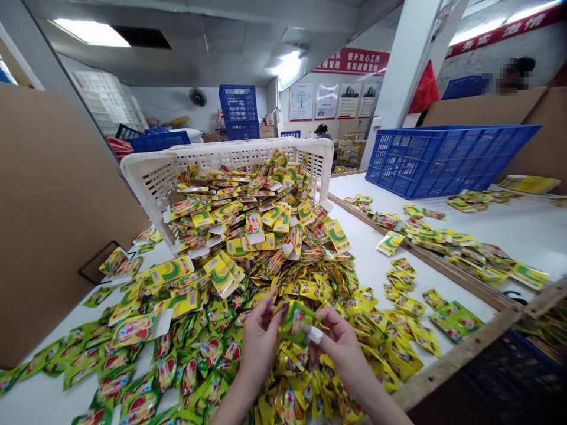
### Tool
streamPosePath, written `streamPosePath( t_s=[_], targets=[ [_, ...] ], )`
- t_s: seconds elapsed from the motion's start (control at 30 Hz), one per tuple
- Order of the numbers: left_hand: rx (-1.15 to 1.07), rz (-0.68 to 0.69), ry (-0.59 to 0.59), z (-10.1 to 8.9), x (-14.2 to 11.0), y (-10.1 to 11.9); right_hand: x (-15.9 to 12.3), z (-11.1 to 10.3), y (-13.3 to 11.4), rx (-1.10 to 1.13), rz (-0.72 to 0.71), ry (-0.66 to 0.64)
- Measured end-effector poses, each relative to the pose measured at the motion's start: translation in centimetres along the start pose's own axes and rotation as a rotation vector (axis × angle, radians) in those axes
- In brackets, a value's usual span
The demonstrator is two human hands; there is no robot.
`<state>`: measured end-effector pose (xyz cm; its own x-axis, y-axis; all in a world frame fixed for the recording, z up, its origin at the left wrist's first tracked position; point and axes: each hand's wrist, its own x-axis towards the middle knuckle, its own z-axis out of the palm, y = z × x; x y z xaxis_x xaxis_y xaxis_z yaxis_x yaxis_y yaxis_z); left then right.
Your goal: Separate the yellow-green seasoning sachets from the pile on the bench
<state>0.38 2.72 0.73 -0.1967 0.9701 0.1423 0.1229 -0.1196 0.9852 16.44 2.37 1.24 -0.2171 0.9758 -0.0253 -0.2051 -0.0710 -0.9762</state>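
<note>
Both hands (301, 342) pinch a green sachet (297, 319) over the pile (248, 265)

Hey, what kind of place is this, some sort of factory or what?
Most likely a packing or sorting workshop. A tipped white plastic crate spills a heap of small yellow-green sachets over a white worktable, blue plastic crates stand about, and both hands, left hand and right hand, hold one green sachet.

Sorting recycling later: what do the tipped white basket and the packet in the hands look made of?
White basket: likely moulded plastic, matte, with lattice walls. Packet held by left hand and right hand: seemingly glossy printed film, judging by glare and creases.
</note>
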Motion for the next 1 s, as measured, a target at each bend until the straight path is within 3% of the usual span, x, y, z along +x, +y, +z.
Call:
streamPosePath(
  t_s=[0.13, 0.33, 0.47, 0.6, 0.67, 0.73, 0.83, 0.93, 1.0],
  targets=[
    [-0.054, 0.041, -0.096, 0.2, -1.2, 0.7, 0.2, 0.4, -1.0, -0.332, -0.205, 0.015],
    [-0.215, -0.095, -0.250, 0.0, -1.8, 1.3, 0.0, -0.8, -1.6, -0.420, -0.227, -0.047],
    [-0.125, -0.094, -0.202, 0.9, -1.8, 1.1, -0.2, -0.4, -0.4, -0.444, -0.238, -0.044],
    [-0.076, -0.054, -0.097, 1.7, -2.2, 0.8, -0.1, 0.4, 0.5, -0.107, -0.120, -0.031],
    [-0.063, -0.020, -0.096, 1.9, -2.6, 0.9, 0.0, 0.8, 0.5, 0.114, -0.011, -0.130],
    [0.031, 0.042, -0.097, 1.8, -2.7, 1.1, 0.2, 0.8, 0.4, 0.176, 0.027, -0.247],
    [0.397, 0.216, -0.102, -0.3, -1.3, 1.7, 0.4, -0.2, 0.4, -0.001, -0.082, -0.193],
    [0.985, 0.432, -0.131, -5.1, 2.5, 2.0, 0.6, -2.3, 0.9, -0.451, -0.335, -0.021],
    [1.064, 0.443, -0.140, -8.7, 5.7, 2.0, 0.7, -3.6, 1.7, -0.842, -0.566, -0.001]
  ],
)
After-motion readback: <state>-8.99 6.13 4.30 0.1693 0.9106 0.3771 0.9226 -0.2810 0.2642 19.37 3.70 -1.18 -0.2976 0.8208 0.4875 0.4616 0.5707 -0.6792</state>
